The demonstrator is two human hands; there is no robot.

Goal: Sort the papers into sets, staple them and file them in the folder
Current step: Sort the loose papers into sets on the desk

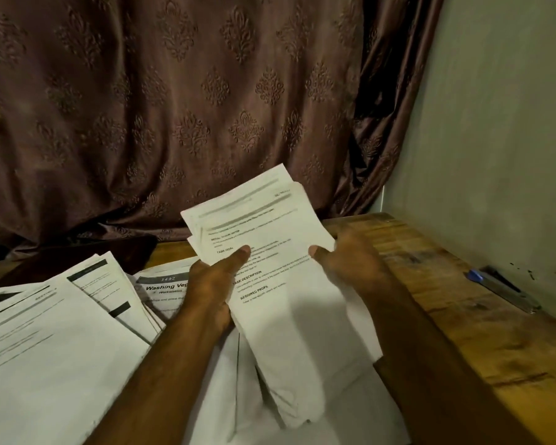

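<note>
Held up over the worktop (463,284): a loose sheaf (270,252) of printed pages, edges fanned and not squared, gripped at its left edge by the left hand (212,284) with the thumb pressed on the top page, and at its right edge by the right hand (347,255), thumb likewise on top and fingers curled behind. Spread flat to the left, overlapping one another: more papers (61,316), some with dark header bars, one headed with the word "Washing". Lying below the sheaf, near the bottom of the view: further white sheets (350,396), plain as far as can be made out. Set well apart at the right, near the wall (495,123): a stapler (501,289) with a blue end, untouched. Hanging behind the worktop: a brown patterned curtain (174,107). No folder clearly in view; a dark flat shape at the far left, too dim to identify. By the look of it, sorting underway and far from finished, with many pages unsorted on the worktop. No staple visible on any set, though small detail lost to blur. Stapling and filing apparently all left to do.
</note>
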